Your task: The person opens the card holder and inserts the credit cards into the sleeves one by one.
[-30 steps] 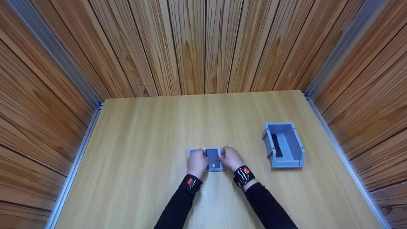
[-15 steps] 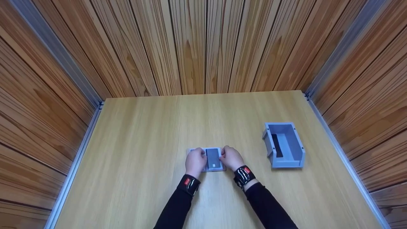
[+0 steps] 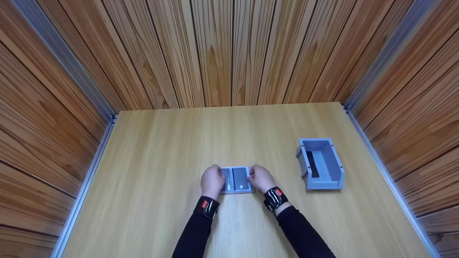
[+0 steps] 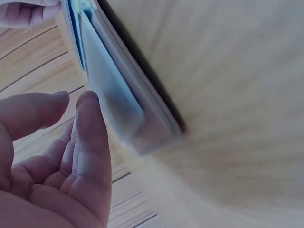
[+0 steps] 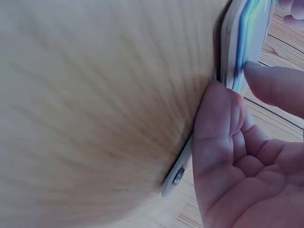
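Hands flank the open card holder (image 3: 232,180): left hand (image 3: 211,181) at its left edge, thumb and forefinger slightly parted, no grip visible, contact unclear; right hand (image 3: 261,178) pinches its right edge, thumb on top. Progress (judged): opening done, snap strap (image 5: 179,175) unfastened; clear leaf (image 4: 111,83) stands tilted up, so laying it flat seems to remain. Holder lies on counter (image 3: 165,150) between both hands. Blue-gray bin (image 3: 324,185) well right of holder.

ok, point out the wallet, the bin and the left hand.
Wallet (image 3: 241,178): head view, on its right-hand page.
Bin (image 3: 323,171): head view, on its bare floor.
Left hand (image 3: 211,181): head view, on its back.
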A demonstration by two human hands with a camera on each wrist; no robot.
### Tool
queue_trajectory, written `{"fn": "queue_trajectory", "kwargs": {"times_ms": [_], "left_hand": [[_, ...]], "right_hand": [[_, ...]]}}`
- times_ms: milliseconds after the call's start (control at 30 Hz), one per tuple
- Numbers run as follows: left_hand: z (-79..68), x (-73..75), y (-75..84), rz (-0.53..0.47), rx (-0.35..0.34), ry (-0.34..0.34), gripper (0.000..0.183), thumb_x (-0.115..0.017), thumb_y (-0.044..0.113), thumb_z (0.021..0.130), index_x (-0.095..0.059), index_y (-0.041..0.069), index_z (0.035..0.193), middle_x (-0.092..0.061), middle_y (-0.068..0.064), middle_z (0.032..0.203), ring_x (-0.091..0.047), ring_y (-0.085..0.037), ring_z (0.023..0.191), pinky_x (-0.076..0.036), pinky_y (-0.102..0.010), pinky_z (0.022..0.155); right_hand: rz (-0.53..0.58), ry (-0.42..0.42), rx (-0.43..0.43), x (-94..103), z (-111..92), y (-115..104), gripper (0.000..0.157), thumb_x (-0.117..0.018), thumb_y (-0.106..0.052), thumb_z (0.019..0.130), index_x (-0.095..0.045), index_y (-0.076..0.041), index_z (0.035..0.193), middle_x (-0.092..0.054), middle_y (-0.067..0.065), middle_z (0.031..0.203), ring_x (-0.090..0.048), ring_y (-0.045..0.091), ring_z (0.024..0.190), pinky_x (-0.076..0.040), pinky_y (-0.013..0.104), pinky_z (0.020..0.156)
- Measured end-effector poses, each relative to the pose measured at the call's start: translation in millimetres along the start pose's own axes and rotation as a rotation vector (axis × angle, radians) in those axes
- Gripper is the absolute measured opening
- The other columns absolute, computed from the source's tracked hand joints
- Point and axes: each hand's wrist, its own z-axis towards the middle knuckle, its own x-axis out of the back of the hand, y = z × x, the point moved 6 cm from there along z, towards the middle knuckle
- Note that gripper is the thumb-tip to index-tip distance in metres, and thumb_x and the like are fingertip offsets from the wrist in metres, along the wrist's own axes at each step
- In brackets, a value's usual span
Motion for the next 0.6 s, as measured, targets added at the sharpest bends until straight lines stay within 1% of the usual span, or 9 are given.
{"fn": "queue_trajectory", "kwargs": {"times_ms": [133,300,467,600], "left_hand": [[0.8,3.9,-6.6,0.003,0.026,0.005,0.007,-0.069,-0.001,0.077,-0.067,0.000,0.084,-0.066,-0.011,0.079,-0.063,-0.029,0.074,-0.050,-0.045,0.067],[1.8,7.9,-12.6,0.012,0.041,0.015,0.007,-0.070,0.000,0.077,-0.064,0.001,0.080,-0.064,-0.011,0.077,-0.062,-0.031,0.073,-0.049,-0.046,0.067],[2.2,9.4,-17.1,0.016,0.053,0.011,0.010,-0.072,0.002,0.077,-0.064,-0.001,0.083,-0.064,-0.013,0.079,-0.063,-0.033,0.076,-0.050,-0.047,0.070],[1.7,9.9,-19.2,0.029,0.051,0.012,0.012,-0.074,0.003,0.075,-0.062,0.000,0.080,-0.061,-0.013,0.076,-0.062,-0.034,0.074,-0.049,-0.047,0.068]], "right_hand": [[-0.014,0.011,0.025,0.0,0.0,-0.7,0.019,-0.075,-0.007,0.083,-0.057,-0.002,0.085,-0.051,0.003,0.075,-0.051,0.021,0.070,-0.043,0.037,0.065],[-0.012,0.006,0.009,-0.2,0.7,-0.1,0.019,-0.075,-0.007,0.083,-0.056,-0.004,0.085,-0.051,0.003,0.076,-0.051,0.020,0.071,-0.045,0.037,0.067],[-0.007,0.004,0.004,-0.5,0.4,0.1,0.019,-0.075,-0.007,0.083,-0.056,-0.004,0.086,-0.051,0.003,0.076,-0.051,0.020,0.071,-0.044,0.037,0.067],[-0.005,0.001,0.000,-0.6,0.2,-0.4,0.019,-0.075,-0.008,0.084,-0.056,-0.003,0.086,-0.052,0.003,0.076,-0.051,0.020,0.071,-0.044,0.036,0.066]]}}
